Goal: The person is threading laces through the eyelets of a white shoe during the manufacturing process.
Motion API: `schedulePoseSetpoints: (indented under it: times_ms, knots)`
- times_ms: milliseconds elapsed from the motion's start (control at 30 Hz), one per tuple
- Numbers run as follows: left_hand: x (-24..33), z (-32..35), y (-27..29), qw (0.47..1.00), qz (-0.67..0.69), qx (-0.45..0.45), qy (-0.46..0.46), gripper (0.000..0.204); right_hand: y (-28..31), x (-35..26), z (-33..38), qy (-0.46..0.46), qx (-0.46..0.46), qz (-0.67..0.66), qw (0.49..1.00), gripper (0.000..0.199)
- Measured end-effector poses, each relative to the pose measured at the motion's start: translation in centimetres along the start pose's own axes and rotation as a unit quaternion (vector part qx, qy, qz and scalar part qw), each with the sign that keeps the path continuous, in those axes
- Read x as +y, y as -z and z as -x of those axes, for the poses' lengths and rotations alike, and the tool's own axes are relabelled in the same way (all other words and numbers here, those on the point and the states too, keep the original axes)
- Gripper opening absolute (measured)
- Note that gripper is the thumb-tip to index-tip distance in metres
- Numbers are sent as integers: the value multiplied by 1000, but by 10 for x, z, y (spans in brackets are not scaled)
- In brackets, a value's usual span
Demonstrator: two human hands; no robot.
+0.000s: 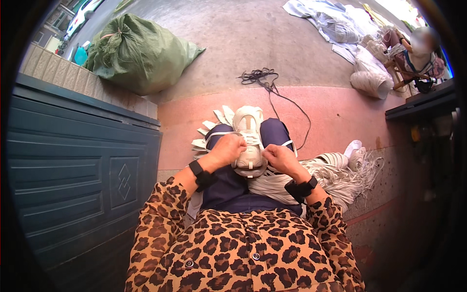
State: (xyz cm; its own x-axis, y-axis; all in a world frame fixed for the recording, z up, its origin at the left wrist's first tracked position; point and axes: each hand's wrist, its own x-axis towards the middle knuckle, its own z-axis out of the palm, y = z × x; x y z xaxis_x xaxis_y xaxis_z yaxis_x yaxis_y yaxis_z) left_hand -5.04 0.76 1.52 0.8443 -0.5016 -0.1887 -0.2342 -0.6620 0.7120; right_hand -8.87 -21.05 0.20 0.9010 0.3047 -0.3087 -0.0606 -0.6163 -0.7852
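Observation:
A cream sneaker (248, 124) rests between my knees, with pale laces crossing its upper. My left hand (227, 150) is closed in a pinch at the shoe's left side, on a white shoelace (223, 134) that loops out over my left knee. On the other side of the shoe, my right hand (282, 158) is also pinched shut, at the lacing; its fingertips partly hide the lace. Another stretch of white lace (291, 143) curves over my right knee. Beside my right thigh lies a big bundle of off-white laces (331, 177).
Several white flat pieces (211, 125) stand fanned out beyond my left knee. A tangled dark cord (260, 77) lies on the floor ahead. Far left sits a full green sack (138, 56), above a blue panelled door (78, 160). At far right are a white sack (370, 75) and a seated person (421, 58).

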Motion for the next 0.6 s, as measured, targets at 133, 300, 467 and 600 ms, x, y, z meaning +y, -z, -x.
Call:
schedulePoseSetpoints:
  times_ms: [133, 300, 467, 600]
  knots:
    - [6, 3, -6, 998, -53, 20, 11, 14, 0, 9, -2, -20, 3, -39, 999, 27]
    - [14, 0, -7, 982, -166, -23, 83, 13, -3, 13, -1, -27, 3, -52, 998, 27]
    - [9, -8, -14, 973, -219, -38, 58, 13, -5, 15, -2, -22, 8, -43, 999, 27]
    - [-5, -13, -14, 992, 14, -48, 114, 12, -5, 13, -3, -52, 25, -65, 996, 24]
